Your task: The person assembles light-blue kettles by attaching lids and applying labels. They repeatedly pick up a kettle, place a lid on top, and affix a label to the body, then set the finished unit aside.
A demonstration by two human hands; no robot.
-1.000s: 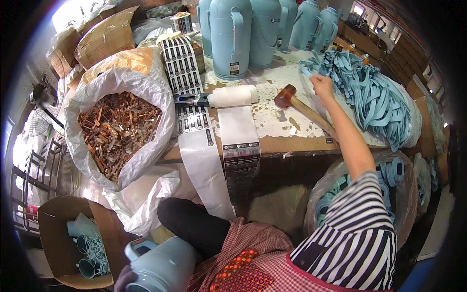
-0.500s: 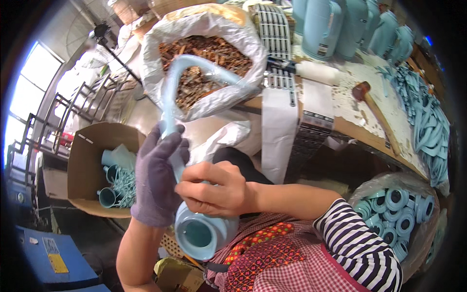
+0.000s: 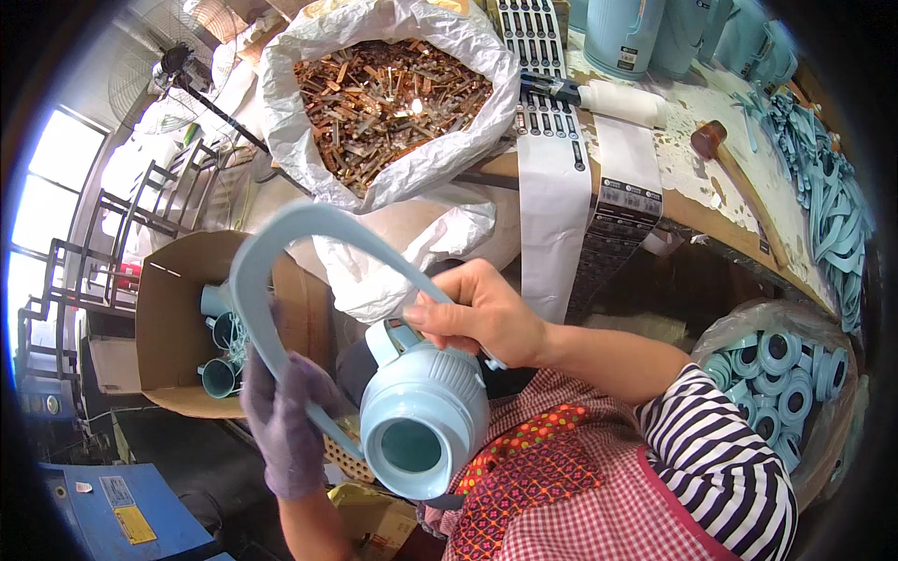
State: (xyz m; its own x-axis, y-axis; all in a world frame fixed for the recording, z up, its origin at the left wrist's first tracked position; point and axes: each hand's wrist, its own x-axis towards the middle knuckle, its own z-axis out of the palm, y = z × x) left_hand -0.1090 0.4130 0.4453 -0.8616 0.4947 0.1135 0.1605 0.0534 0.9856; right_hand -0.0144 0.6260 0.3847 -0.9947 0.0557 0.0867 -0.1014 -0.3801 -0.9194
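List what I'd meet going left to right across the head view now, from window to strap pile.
Window → gloved left hand → flask body → label strip → white roll → mallet → strap pile.

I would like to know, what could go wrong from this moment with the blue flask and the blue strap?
The strap is bowed between the gloved left hand and the bare right hand; if either slips, it might spring back. The flask is tilted, mouth toward the person, and both hands seem busy with the strap, so it might roll.
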